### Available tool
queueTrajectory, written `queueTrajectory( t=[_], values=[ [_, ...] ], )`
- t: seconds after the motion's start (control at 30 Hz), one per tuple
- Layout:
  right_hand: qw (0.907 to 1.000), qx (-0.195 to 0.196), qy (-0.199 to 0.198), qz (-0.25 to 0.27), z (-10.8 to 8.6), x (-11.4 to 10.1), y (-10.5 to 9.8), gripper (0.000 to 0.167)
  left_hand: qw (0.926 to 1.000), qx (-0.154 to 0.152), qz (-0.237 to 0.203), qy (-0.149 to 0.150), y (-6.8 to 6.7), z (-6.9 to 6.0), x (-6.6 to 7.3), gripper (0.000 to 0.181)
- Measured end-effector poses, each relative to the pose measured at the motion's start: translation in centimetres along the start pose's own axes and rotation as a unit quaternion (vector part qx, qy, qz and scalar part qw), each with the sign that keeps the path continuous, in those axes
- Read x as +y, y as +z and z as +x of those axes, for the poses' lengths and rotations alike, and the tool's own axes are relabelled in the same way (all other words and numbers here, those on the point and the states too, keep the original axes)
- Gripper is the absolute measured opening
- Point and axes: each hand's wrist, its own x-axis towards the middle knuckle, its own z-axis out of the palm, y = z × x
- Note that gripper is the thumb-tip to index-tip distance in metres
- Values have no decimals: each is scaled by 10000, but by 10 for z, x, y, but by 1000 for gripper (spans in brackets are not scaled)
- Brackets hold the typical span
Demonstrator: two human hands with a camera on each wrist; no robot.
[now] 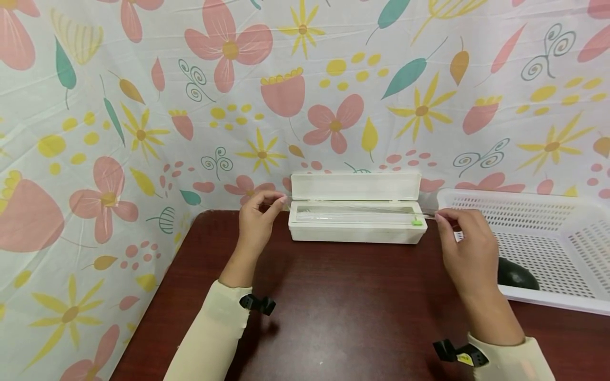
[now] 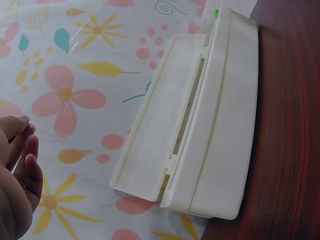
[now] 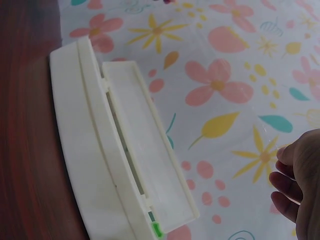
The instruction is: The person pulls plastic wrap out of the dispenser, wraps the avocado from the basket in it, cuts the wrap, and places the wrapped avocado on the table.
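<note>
A long white box (image 1: 355, 234) with its lid (image 1: 355, 187) raised stands at the back of the table; a green slider (image 1: 416, 222) sits at its right end. Thin clear film (image 1: 352, 210) stretches above the box between both hands. The left hand (image 1: 257, 219) pinches the film's left end between thumb and forefinger, left of the box. At the right, the right hand (image 1: 469, 248) pinches the other end, beside the box's right end. In the left wrist view the left hand (image 2: 17, 175) is off the box (image 2: 225, 115); likewise the right hand (image 3: 297, 180) in the right wrist view.
A white perforated basket (image 1: 557, 304) stands on the right of the dark red table (image 1: 333, 317), with a dark green rounded object (image 1: 517, 275) inside, partly behind the right hand. A flower-patterned sheet (image 1: 333, 95) hangs behind and to the left of the table.
</note>
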Motion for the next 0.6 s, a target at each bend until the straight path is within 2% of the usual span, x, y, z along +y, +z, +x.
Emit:
queueTrajectory(
  t=[0.13,0.23,0.43,0.6],
  values=[
    [9999,-136,8,-32,2,-3,-4,14,10000,66,-12,9,0,0,1,17],
    [9998,-187,-6,-42,2,-4,-7,14,9999,88,-34,128,-1,0,1,16],
    [9999,-44,-63,114,3,-7,-8,14,9992,108,-120,369,-2,1,1,18],
    [9998,-212,-26,-56,3,-9,-13,16,9984,122,-155,525,-3,0,3,17]
  ],
)
